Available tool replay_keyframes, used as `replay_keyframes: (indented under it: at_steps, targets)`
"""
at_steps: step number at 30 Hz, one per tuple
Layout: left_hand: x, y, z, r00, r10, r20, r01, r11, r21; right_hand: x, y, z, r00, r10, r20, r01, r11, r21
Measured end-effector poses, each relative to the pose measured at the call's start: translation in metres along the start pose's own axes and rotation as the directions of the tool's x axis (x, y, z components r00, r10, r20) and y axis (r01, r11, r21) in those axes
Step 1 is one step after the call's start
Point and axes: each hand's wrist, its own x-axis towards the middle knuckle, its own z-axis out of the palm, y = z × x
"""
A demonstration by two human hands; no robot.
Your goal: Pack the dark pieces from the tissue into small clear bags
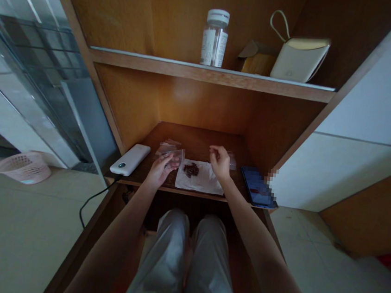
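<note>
My left hand (161,167) is closed on a small clear plastic bag (179,156), just left of a white paper tissue (204,179). On the tissue's left part lies a pile of small dark reddish-brown pieces (190,169). My right hand (219,160) hovers above the tissue's right side, its thumb and fingers drawn together in a pinch. Whatever sits between those fingertips, if anything, is too small to make out. More clear plastic bags (168,144) lie behind my left hand, and another clear bag (231,158) shows beside my right hand.
A white power bank (130,159) with a black cable (94,196) lies at left, a phone (259,187) at right. The shelf above (176,66) holds a clear bottle (214,39), a cardboard box (258,60) and a pale pouch-like case (299,58). A pink basket (25,167) stands on the floor.
</note>
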Motion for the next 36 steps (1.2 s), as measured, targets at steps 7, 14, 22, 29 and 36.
replay_keyframes:
  at_steps: [7,14,22,29,36]
  targets:
    - [-0.007,-0.002,0.003,0.995,0.052,0.082,-0.055,0.998,0.032,-0.014,-0.036,0.042,0.875,0.030,0.484,-0.229,0.905,0.358]
    - [-0.012,-0.008,0.006,0.961,0.265,0.081,-0.277,0.933,0.229,-0.024,-0.046,0.059,0.913,0.185,0.363,-0.288,0.923,0.255]
    - [-0.011,-0.006,0.006,0.968,0.216,0.127,-0.244,0.927,0.283,-0.023,-0.076,0.047,0.901,0.017,0.433,0.022,0.996,-0.086]
    - [-0.006,-0.011,0.004,0.940,0.315,0.133,-0.341,0.877,0.339,-0.026,-0.084,0.041,0.863,-0.041,0.503,0.135,0.979,-0.152]
    - [-0.005,-0.012,0.000,0.959,0.238,0.152,-0.276,0.901,0.333,-0.023,-0.072,0.047,0.876,-0.038,0.481,0.055,0.998,-0.022]
